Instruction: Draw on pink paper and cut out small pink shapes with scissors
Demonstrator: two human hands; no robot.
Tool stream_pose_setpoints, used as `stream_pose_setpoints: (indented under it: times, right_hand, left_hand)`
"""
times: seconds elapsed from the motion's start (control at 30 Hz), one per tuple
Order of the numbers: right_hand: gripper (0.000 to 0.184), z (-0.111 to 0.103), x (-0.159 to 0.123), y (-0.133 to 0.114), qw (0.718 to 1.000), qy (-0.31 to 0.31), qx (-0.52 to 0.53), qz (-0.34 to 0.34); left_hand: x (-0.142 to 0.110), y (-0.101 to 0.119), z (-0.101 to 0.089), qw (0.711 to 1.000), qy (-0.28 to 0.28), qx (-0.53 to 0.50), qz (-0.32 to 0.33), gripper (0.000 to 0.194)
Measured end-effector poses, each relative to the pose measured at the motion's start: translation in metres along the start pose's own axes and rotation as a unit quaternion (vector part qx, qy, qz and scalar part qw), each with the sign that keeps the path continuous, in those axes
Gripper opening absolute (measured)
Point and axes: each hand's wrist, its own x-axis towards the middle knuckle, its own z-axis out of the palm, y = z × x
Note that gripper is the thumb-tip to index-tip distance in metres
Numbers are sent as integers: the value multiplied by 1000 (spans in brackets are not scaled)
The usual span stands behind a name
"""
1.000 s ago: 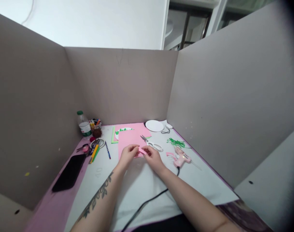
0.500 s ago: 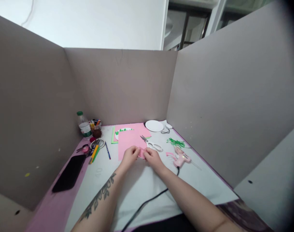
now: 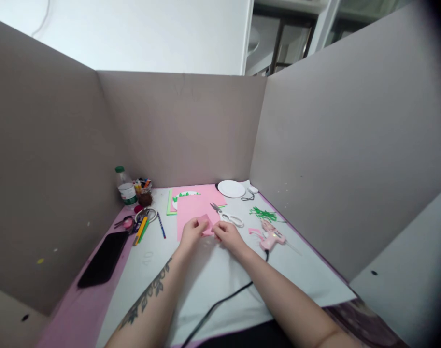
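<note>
Left hand [image 3: 193, 231] is pinching small pink paper [image 3: 206, 220]; right hand [image 3: 226, 233] is hovering just beside.
Paper is sitting at 2 o'clock from left hand, overlapping pink sheet [image 3: 189, 208] in view. Right hand is holding fingers bent together; can't tell if gripping. Scissors [image 3: 226, 216] are lying at right hand's 12 o'clock, glue gun [image 3: 271, 239] at its 3 o'clock on tabletop [image 3: 206, 280].

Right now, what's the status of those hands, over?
Left hand holds small pink paper piece. Right hand close beside it, grip unclear. White-handled scissors lie just beyond right hand.
</note>
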Motion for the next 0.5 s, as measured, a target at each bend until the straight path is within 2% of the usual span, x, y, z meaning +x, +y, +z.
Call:
stream_pose_setpoints:
  times: [0.07, 0.17, 0.23, 0.33, 0.5]
  right_hand:
    - [18, -10, 4, 2, 995, 71, -54, -34]
    - [19, -22, 10, 6, 964, 138, -206, -94]
    - [20, -24, 13, 10, 936, 135, -307, -103]
    - [22, -19, 15, 16, 908, 103, -398, -84]
    - [24, -10, 20, 22, 890, 26, -454, -38]
  left_hand:
    - [2, 3, -6, 997, 59, -40, -23, 22]
    - [7, 6, -13, 990, 108, -70, -50, 18]
    - [10, 4, -14, 988, 116, -84, -62, 18]
    - [13, -1, -11, 985, 114, -107, -73, 19]
    - [13, -5, -8, 984, 102, -121, -77, 19]
